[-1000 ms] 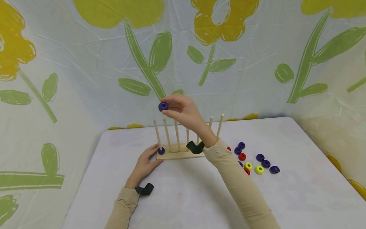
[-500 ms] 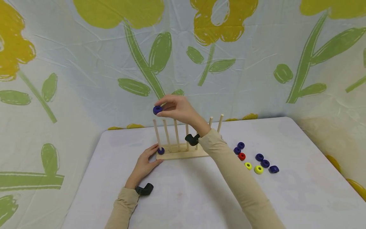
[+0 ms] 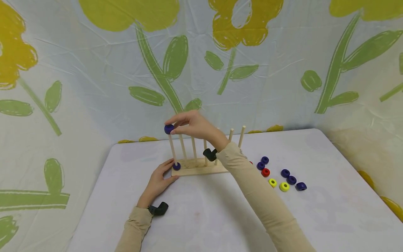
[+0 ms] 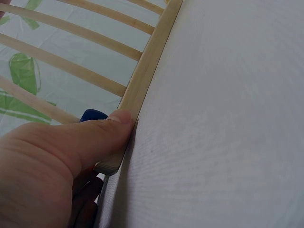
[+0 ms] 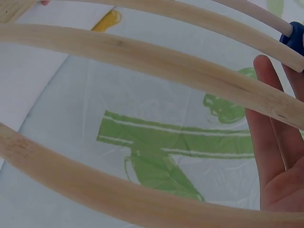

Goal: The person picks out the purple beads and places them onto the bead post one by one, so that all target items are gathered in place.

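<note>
At the left end of a wooden peg rack [image 3: 201,170], my left hand [image 3: 158,180] grips the base, its thumb along the front edge in the left wrist view. My right hand [image 3: 196,125] pinches a dark blue bead [image 3: 169,129] between thumb and fingertips, right at the top of the leftmost peg [image 3: 172,148]. The right wrist view shows this bead [image 5: 295,38] at the peg's tip, cut off by the frame edge. Another dark blue bead [image 3: 177,166] sits at the foot of the same peg. My right forearm hides part of the rack.
Right of the rack, loose beads lie on the white table [image 3: 201,224]: several dark blue ones [image 3: 285,173], yellow ones [image 3: 284,186] and a red one [image 3: 265,172]. My right sleeve [image 3: 261,196] covers part of that group. A flower-printed cloth [image 3: 270,91] hangs behind the table.
My right hand has moved left and down, bringing the blue bead from above the rack to the top of the leftmost peg. My left hand stays on the base.
</note>
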`<state>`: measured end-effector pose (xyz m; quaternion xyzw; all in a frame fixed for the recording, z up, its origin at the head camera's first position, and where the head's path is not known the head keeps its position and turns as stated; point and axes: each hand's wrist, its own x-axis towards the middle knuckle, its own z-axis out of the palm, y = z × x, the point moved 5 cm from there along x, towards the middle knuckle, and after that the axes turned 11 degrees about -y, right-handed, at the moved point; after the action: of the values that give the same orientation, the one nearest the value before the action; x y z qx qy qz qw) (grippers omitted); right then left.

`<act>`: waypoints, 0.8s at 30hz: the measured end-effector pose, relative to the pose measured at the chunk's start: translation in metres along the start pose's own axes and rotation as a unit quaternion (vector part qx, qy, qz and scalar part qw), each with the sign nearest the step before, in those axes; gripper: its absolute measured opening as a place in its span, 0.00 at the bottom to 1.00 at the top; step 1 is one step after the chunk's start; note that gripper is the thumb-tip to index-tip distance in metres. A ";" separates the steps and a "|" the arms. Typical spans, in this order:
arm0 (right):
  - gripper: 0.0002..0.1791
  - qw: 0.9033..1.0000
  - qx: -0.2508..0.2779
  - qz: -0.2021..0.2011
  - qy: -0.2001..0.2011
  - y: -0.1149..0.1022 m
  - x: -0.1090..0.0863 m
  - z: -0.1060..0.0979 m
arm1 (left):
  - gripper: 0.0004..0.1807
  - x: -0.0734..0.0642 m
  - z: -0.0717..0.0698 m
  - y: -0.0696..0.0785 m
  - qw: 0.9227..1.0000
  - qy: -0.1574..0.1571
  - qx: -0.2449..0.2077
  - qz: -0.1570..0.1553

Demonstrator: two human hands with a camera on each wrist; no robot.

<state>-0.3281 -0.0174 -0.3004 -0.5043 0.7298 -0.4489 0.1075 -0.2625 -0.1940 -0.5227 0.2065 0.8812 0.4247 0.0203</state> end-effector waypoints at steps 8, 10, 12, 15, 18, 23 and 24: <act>0.17 1.000 -0.019 -0.007 -0.009 -0.001 0.002 0.002 | 0.36 0.000 -0.001 0.002 1.000 0.001 0.000 0.007; 0.17 1.000 -0.024 -0.004 -0.015 -0.001 0.002 0.002 | 0.36 0.001 -0.001 0.002 1.000 0.001 0.001 0.010; 0.17 0.999 -0.031 0.001 -0.020 0.000 0.002 0.003 | 0.36 0.001 -0.001 0.002 1.000 0.000 0.002 0.010; 0.16 0.999 -0.044 0.012 -0.025 0.000 0.002 0.003 | 0.36 0.002 0.000 0.001 1.000 -0.001 0.002 0.011; 0.15 0.998 -0.057 0.018 -0.027 0.000 0.002 0.003 | 0.36 0.002 -0.001 0.001 1.000 0.000 -0.001 0.011; 0.13 0.997 -0.072 0.024 -0.028 0.003 0.002 0.003 | 0.37 0.001 -0.001 0.002 1.000 0.001 0.003 0.009; 0.13 0.996 -0.076 0.027 -0.028 0.003 0.002 0.003 | 0.37 0.001 -0.001 0.001 1.000 0.000 0.004 0.009</act>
<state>-0.3288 -0.0205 -0.3043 -0.5032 0.7720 -0.3751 0.1012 -0.2628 -0.1934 -0.5212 0.2141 0.8810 0.4215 0.0157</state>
